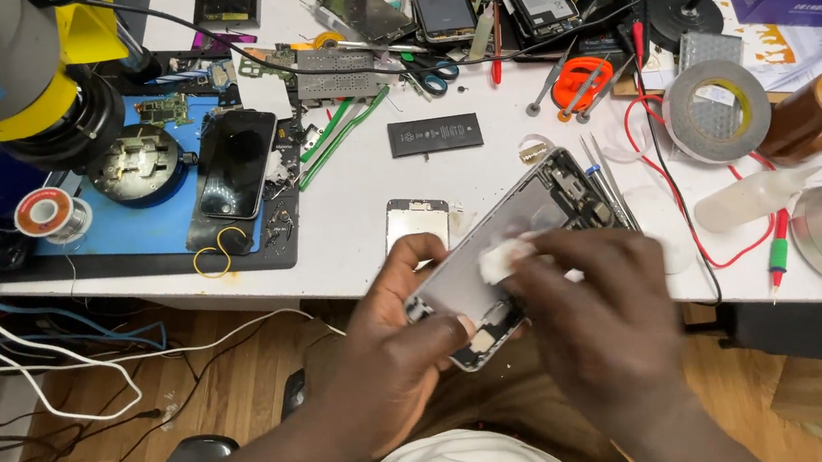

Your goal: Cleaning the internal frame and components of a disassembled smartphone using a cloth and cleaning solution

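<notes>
While it's mid-wipe, step: looks like cleaning the inside of the gutted phone shell (521, 225), held out over the desk's front edge.
left hand (396, 338): clamped round the shell's lower end, thumb on top.
right hand (605, 318): fingers pinching a white wipe (502, 257) on the shell, I think, partly hidden.
next move: light strokes, steady hold.
room: tweezers (602, 177) and red wire (675, 206) crowd the right; bare desk (349, 217) on the left.
</notes>
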